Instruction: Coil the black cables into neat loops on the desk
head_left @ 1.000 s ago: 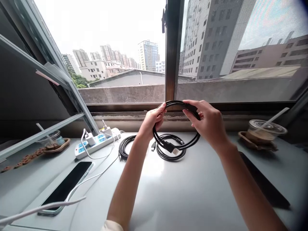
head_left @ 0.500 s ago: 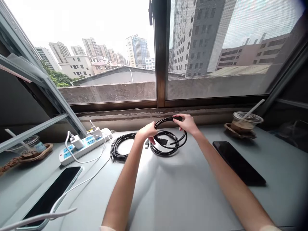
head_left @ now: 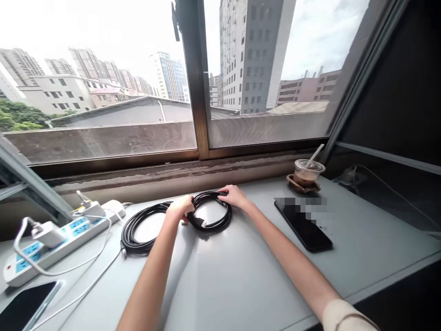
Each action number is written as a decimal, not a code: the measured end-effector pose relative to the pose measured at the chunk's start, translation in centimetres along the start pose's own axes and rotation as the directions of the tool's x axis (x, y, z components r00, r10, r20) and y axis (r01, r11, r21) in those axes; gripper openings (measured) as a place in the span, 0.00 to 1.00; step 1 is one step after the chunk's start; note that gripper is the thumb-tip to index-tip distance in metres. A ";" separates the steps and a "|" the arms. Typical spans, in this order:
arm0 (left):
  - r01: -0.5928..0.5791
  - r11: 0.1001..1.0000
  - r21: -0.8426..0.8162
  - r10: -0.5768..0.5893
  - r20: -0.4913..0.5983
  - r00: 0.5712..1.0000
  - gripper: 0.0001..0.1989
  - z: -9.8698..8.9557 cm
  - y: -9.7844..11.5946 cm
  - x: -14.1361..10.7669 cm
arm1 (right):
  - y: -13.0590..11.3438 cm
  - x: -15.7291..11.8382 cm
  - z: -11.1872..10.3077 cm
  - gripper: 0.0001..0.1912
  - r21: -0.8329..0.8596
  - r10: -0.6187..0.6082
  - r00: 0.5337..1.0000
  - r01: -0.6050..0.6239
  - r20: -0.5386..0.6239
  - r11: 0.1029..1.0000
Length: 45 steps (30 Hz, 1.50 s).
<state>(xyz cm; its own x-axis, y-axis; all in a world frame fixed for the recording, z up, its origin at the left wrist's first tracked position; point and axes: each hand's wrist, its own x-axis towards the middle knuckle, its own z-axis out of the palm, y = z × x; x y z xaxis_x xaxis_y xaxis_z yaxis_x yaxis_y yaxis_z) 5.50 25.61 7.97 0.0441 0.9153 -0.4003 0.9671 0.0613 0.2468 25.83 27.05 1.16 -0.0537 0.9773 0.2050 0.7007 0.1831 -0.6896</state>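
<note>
A coiled black cable (head_left: 220,226) lies low at the table surface, with a dark plug (head_left: 197,222) inside its ring. My left hand (head_left: 180,208) is closed on the coil's left side, its fingertips partly hidden behind the hand. At the coil's upper right, my right hand (head_left: 234,196) grips the cable between thumb and fingers. Just left of my left hand rests a second, wider black cable coil (head_left: 128,235), touched by neither hand as far as I can see.
A white power strip (head_left: 67,241) with chargers and a white cord stands at left, above a phone (head_left: 25,305). On the right lie a black phone (head_left: 303,227) and an iced drink cup (head_left: 308,174) in a carton holder. A window frame (head_left: 201,133) rises behind the table (head_left: 237,285).
The raised loop of black cable has come down onto the coil on the table, both hands still holding it. The view has turned to the right.
</note>
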 end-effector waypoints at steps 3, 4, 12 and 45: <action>0.006 0.999 0.034 -0.004 -0.035 0.999 0.26 0.1 -0.2 0.8 | 0.6 -0.2 0.6 0.16 -0.028 0.000 1.000 -0.001 -0.029 1.000; 0.005 0.999 0.045 -0.002 -0.050 0.999 0.23 0.2 -0.2 1.0 | 0.7 -0.3 0.8 0.17 -0.034 0.001 0.999 -0.003 -0.043 0.999; 0.033 0.997 0.064 -0.009 -0.343 0.939 0.20 2.7 -0.1 2.3 | 0.7 -0.3 1.2 0.20 -0.062 -0.014 0.998 0.010 -0.063 0.998; -0.245 0.927 -0.285 -0.122 -0.845 0.520 0.19 8.3 -2.7 -3.7 | 2.0 -4.9 0.7 0.14 0.678 0.319 0.901 -0.038 -0.296 0.735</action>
<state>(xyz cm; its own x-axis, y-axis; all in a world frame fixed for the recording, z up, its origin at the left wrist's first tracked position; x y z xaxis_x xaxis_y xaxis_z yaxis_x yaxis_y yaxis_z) 4.81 18.77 1.41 -0.3069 0.8052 0.5074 0.8141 -0.0541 0.5782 27.00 22.66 -1.68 0.3853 0.9070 0.1702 0.0346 0.1701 -0.9848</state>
